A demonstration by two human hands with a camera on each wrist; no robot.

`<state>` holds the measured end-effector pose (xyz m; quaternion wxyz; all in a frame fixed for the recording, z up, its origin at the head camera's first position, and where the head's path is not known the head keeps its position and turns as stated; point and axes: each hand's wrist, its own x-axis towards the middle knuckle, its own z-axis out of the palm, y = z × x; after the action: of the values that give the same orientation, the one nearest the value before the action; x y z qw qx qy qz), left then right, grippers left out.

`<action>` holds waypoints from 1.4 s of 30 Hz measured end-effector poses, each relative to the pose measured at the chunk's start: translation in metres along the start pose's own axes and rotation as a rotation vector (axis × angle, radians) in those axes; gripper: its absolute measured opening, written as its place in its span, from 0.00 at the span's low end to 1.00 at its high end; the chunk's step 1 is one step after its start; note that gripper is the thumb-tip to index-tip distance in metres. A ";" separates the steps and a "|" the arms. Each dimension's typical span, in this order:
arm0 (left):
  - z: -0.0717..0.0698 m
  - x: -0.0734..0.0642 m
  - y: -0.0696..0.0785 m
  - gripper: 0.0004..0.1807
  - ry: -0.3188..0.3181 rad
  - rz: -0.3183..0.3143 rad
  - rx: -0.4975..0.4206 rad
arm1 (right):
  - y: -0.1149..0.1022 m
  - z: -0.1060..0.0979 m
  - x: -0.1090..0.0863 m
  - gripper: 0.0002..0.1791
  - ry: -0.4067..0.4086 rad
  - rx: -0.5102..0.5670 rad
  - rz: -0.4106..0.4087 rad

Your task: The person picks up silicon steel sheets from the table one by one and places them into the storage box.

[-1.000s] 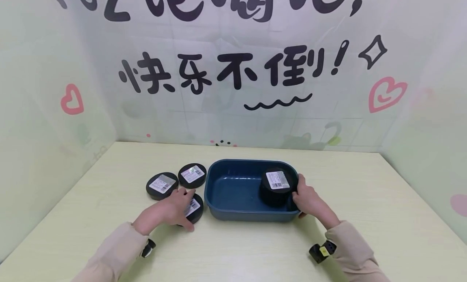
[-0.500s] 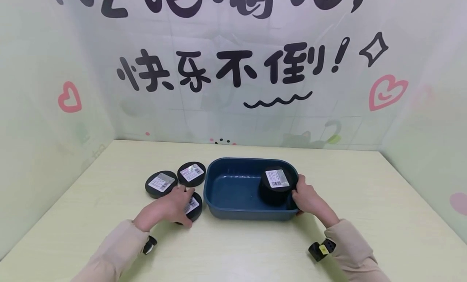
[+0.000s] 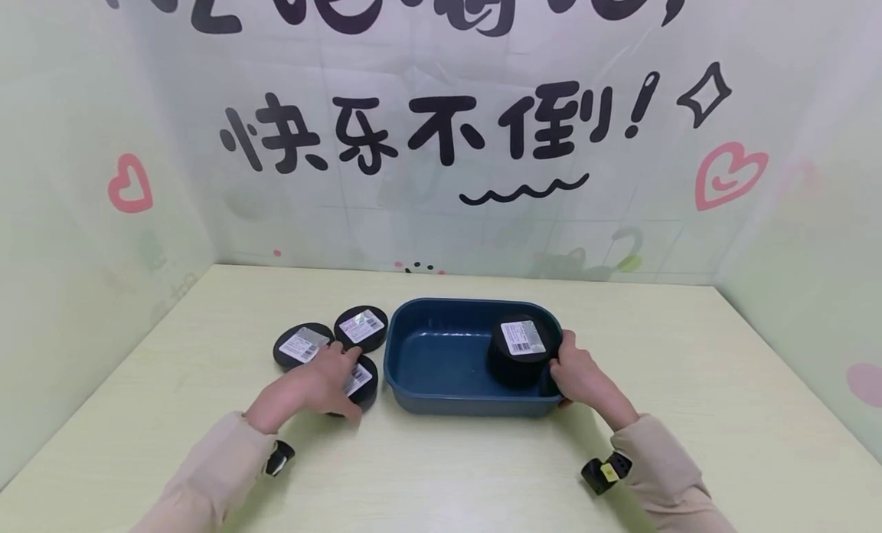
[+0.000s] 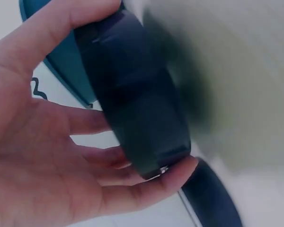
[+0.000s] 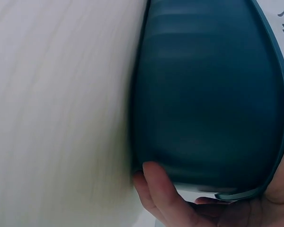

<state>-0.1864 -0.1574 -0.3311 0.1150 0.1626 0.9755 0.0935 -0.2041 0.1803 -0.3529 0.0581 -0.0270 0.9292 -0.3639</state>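
My left hand (image 3: 313,386) holds a flat round black container (image 3: 365,393) with a white barcode label on top. In the left wrist view, thumb and fingers span the container's rim (image 4: 137,94), and a shadow lies between it and the table. A dark blue rectangular bin (image 3: 448,405) stands just to its right. My right hand (image 3: 586,374) grips the bin's right end; in the right wrist view the fingers (image 5: 161,187) curl under the bin's end wall (image 5: 208,104). Inside the bin, at its right, sits a taller black round container or stack (image 3: 517,368), also labelled.
Two more labelled black round containers lie behind my left hand, one at the left (image 3: 301,343) and one farther back (image 3: 361,328) near the bin. The pale wooden table (image 3: 441,472) is bounded by printed fabric walls (image 3: 441,234) at the back and sides.
My left hand has shifted slightly left and away from me, and the held container has come along, farther from the bin. The right hand and bin stay nearly in place.
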 end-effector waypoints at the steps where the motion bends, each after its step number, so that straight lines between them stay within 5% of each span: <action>1: -0.002 0.000 0.000 0.47 0.013 0.005 0.007 | 0.000 0.000 0.000 0.23 -0.001 0.002 0.004; 21: -0.038 0.007 0.015 0.43 0.274 0.069 -0.087 | -0.001 -0.001 -0.001 0.24 -0.018 -0.015 0.009; 42: -0.035 0.038 0.054 0.45 0.263 0.202 -0.121 | -0.003 -0.001 -0.001 0.24 0.003 -0.060 0.009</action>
<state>-0.2145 -0.0993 -0.2927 -0.0138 0.2387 0.9535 0.1836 -0.2031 0.1789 -0.3496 0.0574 -0.0238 0.9399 -0.3358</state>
